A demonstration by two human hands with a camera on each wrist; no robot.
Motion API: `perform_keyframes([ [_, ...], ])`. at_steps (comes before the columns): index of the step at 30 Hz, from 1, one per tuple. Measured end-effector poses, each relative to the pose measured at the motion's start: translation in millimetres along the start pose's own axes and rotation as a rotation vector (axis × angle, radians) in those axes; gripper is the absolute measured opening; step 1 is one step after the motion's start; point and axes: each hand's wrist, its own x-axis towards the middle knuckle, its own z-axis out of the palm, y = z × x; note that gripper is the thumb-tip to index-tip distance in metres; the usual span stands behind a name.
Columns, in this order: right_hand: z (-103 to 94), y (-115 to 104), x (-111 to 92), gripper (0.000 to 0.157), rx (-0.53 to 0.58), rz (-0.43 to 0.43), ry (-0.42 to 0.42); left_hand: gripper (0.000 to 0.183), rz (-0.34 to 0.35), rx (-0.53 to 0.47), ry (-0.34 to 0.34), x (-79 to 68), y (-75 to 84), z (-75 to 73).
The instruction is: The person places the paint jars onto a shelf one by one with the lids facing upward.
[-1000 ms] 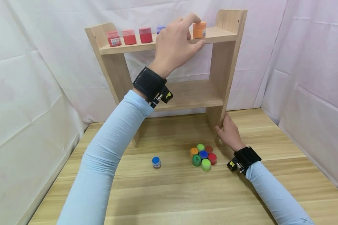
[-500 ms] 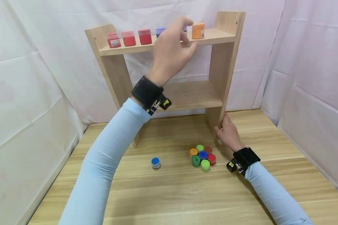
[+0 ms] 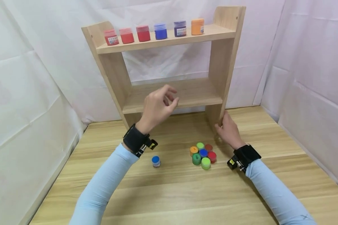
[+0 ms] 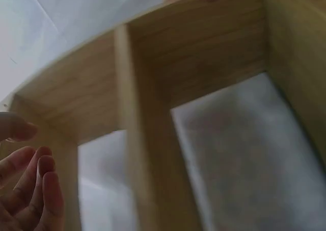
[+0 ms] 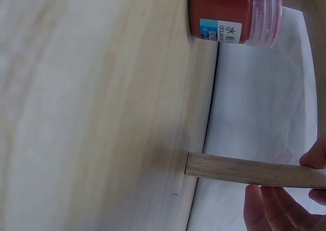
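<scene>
My left hand (image 3: 157, 107) hangs in the air before the middle shelf board (image 3: 197, 90), fingers loosely bent and nothing between them. In the left wrist view its fingertips (image 4: 48, 164) show apart from the thumb. With my right hand (image 3: 229, 131) I grip the foot of the right side panel (image 3: 226, 84) of the wooden shelf; the right wrist view shows thumb and fingers on either side of the panel edge (image 5: 244, 171). Along the top board stand a blue paint jar (image 3: 160, 31), a dark purple jar (image 3: 180, 28), an orange jar (image 3: 197, 27) and several red ones.
On the table (image 3: 163, 193), a lone blue-lidded jar (image 3: 156, 161) stands below my left wrist. A tight cluster of jars in several colours, with a light green jar (image 3: 206, 163) in front, sits near my right hand. White cloth (image 3: 307, 78) hangs behind and at the sides.
My left hand has come away from the orange jar on the top board and dropped down to the middle board's height. My right hand keeps its grip on the side panel.
</scene>
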Motion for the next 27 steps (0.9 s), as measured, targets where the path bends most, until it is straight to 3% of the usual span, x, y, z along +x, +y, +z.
perform_keyframes([
  [5, 0.1, 0, -1, 0.07, 0.007, 0.001, -0.002, 0.018, -0.051, -0.026, -0.096, -35.9, -17.3, 9.3],
  [11, 0.1, 0, 0, 0.071, 0.006, -0.013, 0.015, 0.021, -0.107, -0.045, -0.281, -71.8, -30.6, 16.4],
  [23, -3.6, -3, 0, 0.069, 0.014, 0.005, 0.014, 0.034, -0.289, -0.073, -0.669, -116.1, -50.7, 15.0],
  [27, 0.0, -2, -1, 0.069, 0.019, 0.003, 0.014, 0.044, -0.343, -0.101, -0.831, -130.8, -57.4, 12.7],
])
